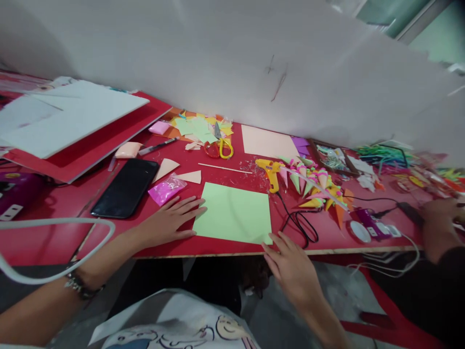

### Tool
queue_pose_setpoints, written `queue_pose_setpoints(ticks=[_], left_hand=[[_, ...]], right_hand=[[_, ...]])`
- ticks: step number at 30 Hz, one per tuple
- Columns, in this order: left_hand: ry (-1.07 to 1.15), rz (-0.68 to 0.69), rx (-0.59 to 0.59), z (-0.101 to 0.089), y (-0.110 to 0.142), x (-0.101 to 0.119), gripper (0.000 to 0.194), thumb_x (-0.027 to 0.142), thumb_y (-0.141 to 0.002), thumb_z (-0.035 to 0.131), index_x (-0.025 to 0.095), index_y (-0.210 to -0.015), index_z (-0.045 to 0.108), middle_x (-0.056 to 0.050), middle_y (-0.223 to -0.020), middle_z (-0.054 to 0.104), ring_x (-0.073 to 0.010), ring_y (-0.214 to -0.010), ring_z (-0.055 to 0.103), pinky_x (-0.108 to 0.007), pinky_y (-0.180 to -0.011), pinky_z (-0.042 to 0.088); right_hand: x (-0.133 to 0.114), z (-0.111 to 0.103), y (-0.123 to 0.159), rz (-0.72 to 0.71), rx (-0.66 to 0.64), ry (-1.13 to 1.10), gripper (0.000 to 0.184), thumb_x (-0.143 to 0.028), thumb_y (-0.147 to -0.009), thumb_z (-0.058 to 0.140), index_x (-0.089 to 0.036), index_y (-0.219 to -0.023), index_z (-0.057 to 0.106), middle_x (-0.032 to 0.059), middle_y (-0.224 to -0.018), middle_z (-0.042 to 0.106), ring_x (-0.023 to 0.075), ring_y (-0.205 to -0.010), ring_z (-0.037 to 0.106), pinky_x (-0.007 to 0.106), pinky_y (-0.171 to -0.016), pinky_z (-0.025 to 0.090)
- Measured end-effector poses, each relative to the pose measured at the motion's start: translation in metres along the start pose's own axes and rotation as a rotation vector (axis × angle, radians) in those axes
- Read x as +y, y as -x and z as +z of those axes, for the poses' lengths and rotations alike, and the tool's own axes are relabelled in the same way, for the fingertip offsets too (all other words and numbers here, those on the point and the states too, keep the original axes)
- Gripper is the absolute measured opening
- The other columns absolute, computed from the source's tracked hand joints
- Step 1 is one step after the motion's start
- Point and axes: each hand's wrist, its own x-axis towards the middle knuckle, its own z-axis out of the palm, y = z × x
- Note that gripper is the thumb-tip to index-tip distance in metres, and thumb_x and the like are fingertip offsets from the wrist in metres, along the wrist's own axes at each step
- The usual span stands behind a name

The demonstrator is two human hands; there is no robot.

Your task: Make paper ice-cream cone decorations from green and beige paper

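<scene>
A light green paper sheet (234, 213) lies flat at the table's front edge. My left hand (174, 219) rests palm down with spread fingers, its fingertips at the sheet's left edge. At the lower right corner of the sheet is my right hand (290, 261), its fingers stretched out and touching that corner. Just beyond my left hand lie a pink plastic packet (167, 190) and peach paper pieces (189, 177). Past the sheet's upper right corner stands a yellow glue gun (271, 174). A thin stick (225, 168) lies behind the sheet.
A black phone (126, 188) lies left of my left hand. Scissors (220, 145) rest by green and yellow scraps (198, 127). Colourful paper cones (316, 184) and a black cord (303, 225) lie to the right. Another person's arm (441, 232) reaches in at far right.
</scene>
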Motion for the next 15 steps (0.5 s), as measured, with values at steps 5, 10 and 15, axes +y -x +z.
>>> queue_pose_setpoints(ticks=[5,10,15], left_hand=[[-0.006,0.012,0.003,-0.001,0.000,0.000,0.058,0.052,-0.082,0.030,0.033,-0.133,0.011,0.003,-0.141,0.014,-0.0180,-0.129,0.013,-0.037,-0.104,0.010],[-0.051,0.038,0.102,0.002,0.002,0.006,0.060,0.054,-0.080,0.031,0.029,-0.133,0.017,-0.001,-0.140,0.019,-0.0193,-0.128,0.018,-0.036,-0.103,0.011],[-0.106,-0.015,0.214,0.010,0.008,0.034,0.078,0.063,-0.067,0.044,0.021,-0.131,0.028,-0.010,-0.137,0.026,-0.0262,-0.124,0.025,-0.040,-0.101,0.015]], right_hand=[[0.014,-0.007,-0.002,-0.033,-0.015,-0.023,0.019,-0.021,-0.078,0.049,-0.024,-0.087,0.066,0.0034,-0.109,0.060,0.0251,-0.105,0.048,0.040,-0.085,0.040],[-0.011,-0.001,-0.028,-0.076,0.200,-0.182,0.026,-0.024,-0.081,0.044,-0.020,-0.102,0.059,0.0083,-0.110,0.056,0.0204,-0.103,0.050,0.037,-0.088,0.039],[-0.055,0.025,-0.037,-0.325,0.150,-0.187,0.059,-0.035,-0.073,0.055,-0.019,-0.126,0.035,0.0114,-0.133,0.034,0.0238,-0.123,0.028,0.042,-0.097,0.030]])
